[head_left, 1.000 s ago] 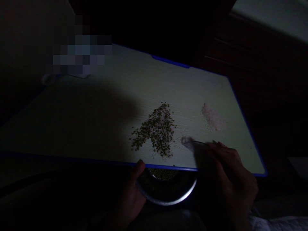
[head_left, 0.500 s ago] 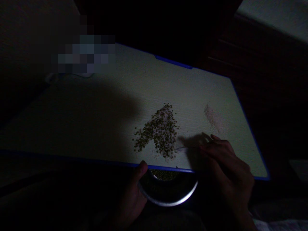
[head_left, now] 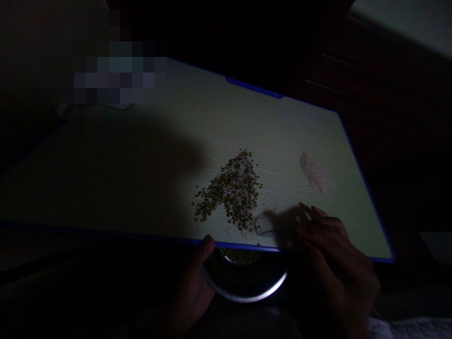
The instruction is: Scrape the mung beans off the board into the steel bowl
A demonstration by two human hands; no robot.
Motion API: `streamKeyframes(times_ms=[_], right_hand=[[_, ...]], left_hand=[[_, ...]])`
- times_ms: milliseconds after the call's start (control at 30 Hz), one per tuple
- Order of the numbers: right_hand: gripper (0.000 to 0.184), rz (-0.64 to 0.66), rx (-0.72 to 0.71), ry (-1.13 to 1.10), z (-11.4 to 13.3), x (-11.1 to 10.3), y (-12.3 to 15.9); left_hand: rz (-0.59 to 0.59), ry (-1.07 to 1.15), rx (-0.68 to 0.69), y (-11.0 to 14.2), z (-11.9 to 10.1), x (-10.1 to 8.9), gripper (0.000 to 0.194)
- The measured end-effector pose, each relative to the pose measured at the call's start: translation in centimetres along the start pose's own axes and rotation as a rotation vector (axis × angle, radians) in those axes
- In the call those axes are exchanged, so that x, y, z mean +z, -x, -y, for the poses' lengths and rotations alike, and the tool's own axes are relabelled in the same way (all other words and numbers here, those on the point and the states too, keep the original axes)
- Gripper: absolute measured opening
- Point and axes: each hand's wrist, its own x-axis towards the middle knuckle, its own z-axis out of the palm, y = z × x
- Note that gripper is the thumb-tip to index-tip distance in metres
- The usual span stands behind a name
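Observation:
A pile of small green beans (head_left: pixel 236 188) mixed with pale grains lies on a light board (head_left: pixel 275 127) with a blue edge. My right hand (head_left: pixel 339 259) pinches a clear, flat plastic strip (head_left: pixel 260 225), its far end on the board just right of the pile. Below the board's near edge is a shiny metal bowl (head_left: pixel 252 297) with green beans inside, partly covered by the board. My left hand (head_left: pixel 197 282) is closed at the bowl's left side, its thumb up at the board's edge; its other fingers are hidden in the dark.
A smaller heap of pale grains (head_left: pixel 314 172) lies on the board's right part. A few pale grains are scattered between the two heaps. At the far left, a blurred-out object (head_left: pixel 120 82) rests near the board's edge. The surroundings are very dark.
My right hand has shifted slightly right and toward me, with the strip now tilted and more of its face visible. The left hand and bowl have barely moved.

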Motion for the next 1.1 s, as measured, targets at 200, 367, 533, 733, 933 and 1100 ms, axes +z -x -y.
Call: streamKeyframes(times_ms=[200,367,533,733,933,1100], right_hand=[[0.036,-0.027,0.056,0.070,-0.4,-0.2,-0.1],[0.040,0.004,0.009,0.026,-0.6,-0.2,-0.7],[0.041,0.056,-0.054,0.035,-0.8,0.0,-1.6],[0.036,0.066,-0.044,-0.004,-0.7,0.0,-1.5],[0.040,0.001,-0.039,-0.095,-0.4,-0.1,-1.0],[0.041,0.083,-0.088,-0.070,-0.5,0.0,-1.3]], left_hand=[[0.008,-0.053,0.015,-0.2,0.2,-0.5,0.016],[0.161,-0.044,-0.017,-0.6,-0.2,0.5,0.040],[0.306,0.001,-0.049,-1.8,-1.2,3.8,0.058],[0.275,-0.005,-0.047,-1.2,-0.7,2.0,0.056],[-0.018,-0.070,0.001,-0.2,0.2,-0.4,0.017],[-0.105,-0.054,0.008,0.0,0.1,0.2,0.017]])
